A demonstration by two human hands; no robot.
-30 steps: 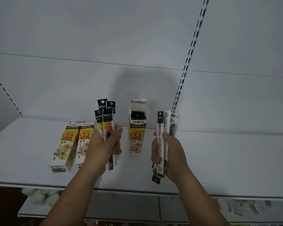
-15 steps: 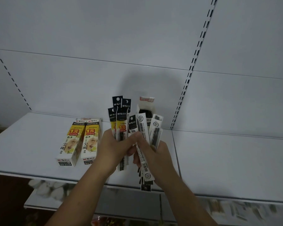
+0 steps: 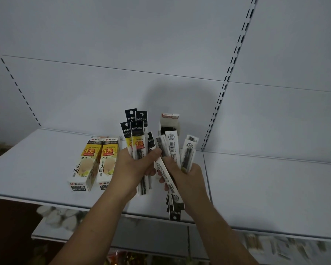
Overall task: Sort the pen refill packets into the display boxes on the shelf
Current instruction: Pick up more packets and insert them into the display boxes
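- Left hand grips a fan of yellow-labelled refill packets; fingers curled round their lower half, black header cards pointing up
- Right hand grips a bundle of white refill packets; fingers wrapped round it; several header cards hang below the fist, past the shelf's front edge
- Both hands held close together above the front of the shelf; whether the two bundles touch, cannot tell
- Open display box stands upright on the shelf behind the hands; flap raised, dark contents inside; lower part hidden
- Two closed display boxes lie flat to the left, side by side and touching; yellow fronts up
- Shelf surface plain white, matte; a seam runs front to back just right of the hands
- White back panel in horizontal sections; dark slotted upright runs down to the seam; second slotted upright at far left
- Lower shelf shows beneath, blurred; lighting dim
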